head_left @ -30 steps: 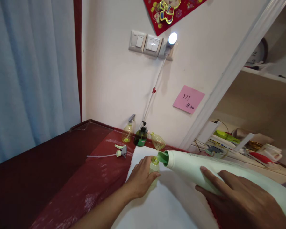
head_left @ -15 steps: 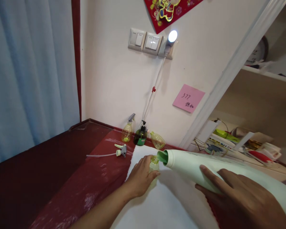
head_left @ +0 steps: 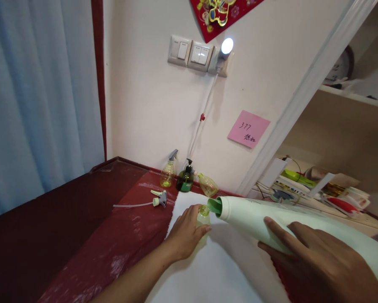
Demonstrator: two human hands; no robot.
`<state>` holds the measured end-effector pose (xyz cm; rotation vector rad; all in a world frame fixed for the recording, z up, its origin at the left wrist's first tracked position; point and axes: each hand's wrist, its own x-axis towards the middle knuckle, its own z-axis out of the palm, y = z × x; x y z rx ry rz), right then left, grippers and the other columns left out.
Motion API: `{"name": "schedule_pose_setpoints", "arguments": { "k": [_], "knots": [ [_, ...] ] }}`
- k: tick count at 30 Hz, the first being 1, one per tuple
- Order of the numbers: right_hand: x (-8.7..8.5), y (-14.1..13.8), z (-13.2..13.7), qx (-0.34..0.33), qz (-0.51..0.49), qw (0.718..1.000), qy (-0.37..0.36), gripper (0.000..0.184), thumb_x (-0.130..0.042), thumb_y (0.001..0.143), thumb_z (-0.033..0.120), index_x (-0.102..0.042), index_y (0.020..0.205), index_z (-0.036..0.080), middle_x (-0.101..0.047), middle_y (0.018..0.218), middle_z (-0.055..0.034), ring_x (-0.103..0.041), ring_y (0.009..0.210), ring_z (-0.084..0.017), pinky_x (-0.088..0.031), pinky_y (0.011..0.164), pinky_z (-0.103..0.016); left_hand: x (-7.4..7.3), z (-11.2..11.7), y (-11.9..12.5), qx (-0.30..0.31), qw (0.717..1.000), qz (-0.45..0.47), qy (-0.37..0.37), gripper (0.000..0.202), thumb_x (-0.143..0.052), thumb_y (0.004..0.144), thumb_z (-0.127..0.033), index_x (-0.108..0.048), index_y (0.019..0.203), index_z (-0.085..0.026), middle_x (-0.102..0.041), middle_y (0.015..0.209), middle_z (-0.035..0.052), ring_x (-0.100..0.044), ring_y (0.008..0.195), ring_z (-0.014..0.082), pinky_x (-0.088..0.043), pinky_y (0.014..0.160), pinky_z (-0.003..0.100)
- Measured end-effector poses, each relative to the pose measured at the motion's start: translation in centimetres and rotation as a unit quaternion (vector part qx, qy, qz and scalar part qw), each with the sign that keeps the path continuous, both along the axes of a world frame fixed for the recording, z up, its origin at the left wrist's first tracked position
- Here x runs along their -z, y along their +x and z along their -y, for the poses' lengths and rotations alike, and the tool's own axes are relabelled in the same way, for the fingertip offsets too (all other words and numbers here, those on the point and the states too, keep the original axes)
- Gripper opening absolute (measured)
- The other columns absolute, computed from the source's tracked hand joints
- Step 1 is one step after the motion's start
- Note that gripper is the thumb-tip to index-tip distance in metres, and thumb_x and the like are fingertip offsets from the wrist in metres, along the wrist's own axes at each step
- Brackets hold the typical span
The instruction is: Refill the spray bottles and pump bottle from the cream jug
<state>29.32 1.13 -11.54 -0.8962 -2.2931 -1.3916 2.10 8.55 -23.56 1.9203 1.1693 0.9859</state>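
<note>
My left hand (head_left: 186, 233) is closed around a clear yellow-green spray bottle (head_left: 203, 219) without its top, standing on a white cloth (head_left: 227, 269). In my right hand (head_left: 321, 252) lies a large pale green detergent bottle (head_left: 248, 214), tipped on its side. Its green spout (head_left: 214, 205) points left, right by the small bottle's open neck. Whether liquid is flowing I cannot tell. Left of the cloth rests a loose trigger spray head (head_left: 160, 198) with its long tube.
Along the wall stand a spray bottle (head_left: 167, 173) with a grey trigger and a dark green pump bottle (head_left: 185, 179). Beside them a yellow-green bottle (head_left: 208, 185) lies tilted. A cluttered shelf (head_left: 321, 193) is at the right; a blue curtain (head_left: 43, 97) hangs at the left.
Both hands and both bottles stay almost in the same place. The whole view has shifted very slightly.
</note>
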Motion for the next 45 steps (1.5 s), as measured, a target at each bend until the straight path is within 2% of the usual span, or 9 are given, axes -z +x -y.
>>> {"name": "schedule_pose_setpoints", "arguments": {
  "k": [11, 19, 25, 38, 45],
  "knots": [
    [-0.8, -0.3, 0.6, 0.001, 0.017, 1.0, 0.017, 0.033, -0.031, 0.11, 0.029, -0.061, 0.12, 0.016, -0.065, 0.072, -0.001, -0.061, 0.052, -0.017, -0.045, 0.053, -0.03, 0.2, 0.0, 0.1, 0.001, 1.0, 0.003, 0.002, 0.046, -0.056, 0.091, -0.029, -0.049, 0.135, -0.019, -0.06, 0.136, 0.0123, -0.052, 0.128, 0.0304, -0.039, 0.109, 0.044],
    [-1.3, -0.6, 0.7, 0.002, 0.015, 1.0, 0.016, 0.034, -0.032, 0.11, 0.031, -0.06, 0.119, 0.014, -0.065, 0.07, -0.002, -0.062, 0.049, -0.018, -0.047, 0.05, -0.03, 0.0, 0.0, 0.2, 0.004, 1.0, 0.001, 0.002, 0.045, -0.054, 0.092, -0.031, -0.049, 0.135, -0.017, -0.059, 0.135, 0.0141, -0.052, 0.126, 0.0317, -0.039, 0.109, 0.046],
    [-1.8, -0.9, 0.9, 0.015, 0.036, 0.999, 0.019, 0.037, -0.025, 0.111, 0.032, -0.058, 0.116, 0.016, -0.065, 0.068, -0.0022, -0.063, 0.046, -0.018, -0.049, 0.045, -0.03, 0.0, 0.0, 0.2, 0.003, 1.0, 0.003, 0.001, 0.047, -0.054, 0.092, -0.03, -0.047, 0.136, -0.016, -0.058, 0.138, 0.0145, -0.05, 0.129, 0.0316, -0.038, 0.11, 0.046],
    [-1.0, -0.2, 1.1, 0.032, 0.016, 0.999, 0.007, 0.032, -0.029, 0.109, 0.029, -0.056, 0.122, 0.016, -0.066, 0.073, -0.004, -0.065, 0.05, -0.02, -0.052, 0.048, -0.033, 0.3, 0.0, 0.1, 0.002, 1.0, 0.007, 0.005, 0.047, -0.055, 0.092, -0.031, -0.048, 0.137, -0.017, -0.059, 0.136, 0.0133, -0.051, 0.128, 0.0304, -0.038, 0.11, 0.045],
    [-1.1, 0.0, 1.2, 0.04, 0.017, 0.999, 0.004, 0.036, -0.025, 0.108, 0.026, -0.055, 0.123, 0.016, -0.065, 0.073, -0.005, -0.065, 0.051, -0.021, -0.052, 0.048, -0.034, 0.1, -0.1, 0.1, 0.004, 1.0, 0.008, 0.006, 0.045, -0.054, 0.092, -0.031, -0.049, 0.135, -0.017, -0.059, 0.136, 0.0134, -0.051, 0.128, 0.0302, -0.038, 0.11, 0.045]
  ]
}}
